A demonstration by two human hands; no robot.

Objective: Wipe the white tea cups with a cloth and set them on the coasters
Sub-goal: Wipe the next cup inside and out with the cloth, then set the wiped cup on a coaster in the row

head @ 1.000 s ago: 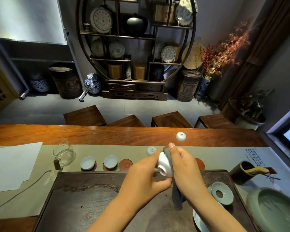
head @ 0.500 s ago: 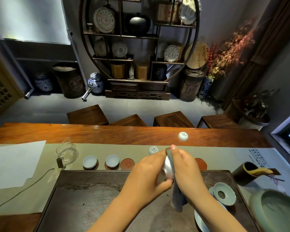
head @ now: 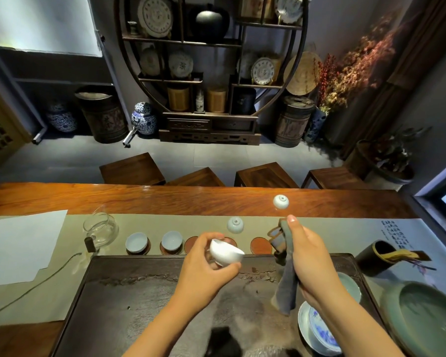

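Observation:
My left hand (head: 204,269) holds a white tea cup (head: 225,252) upright above the front edge of the dark tea tray (head: 139,305). My right hand (head: 309,256) grips a grey cloth (head: 286,287) that hangs down, apart from the cup. Two white cups (head: 137,242) (head: 172,240) sit on coasters at the left of the row. A bare brown coaster (head: 261,245) lies between my hands, and another bare coaster (head: 191,244) is partly hidden behind my left hand. Two more cups (head: 235,224) (head: 281,201) stand upside down farther back.
A glass pitcher (head: 102,229) stands left of the cups. White paper (head: 18,248) lies at the far left. A green basin (head: 428,320), a blue-and-white bowl (head: 319,328) and a dark tool holder (head: 376,256) are on the right. Wooden stools (head: 198,177) stand beyond the table.
My hands have come apart: the left carried the cup to the left and turned it upright, and the right drew the cloth off to the right.

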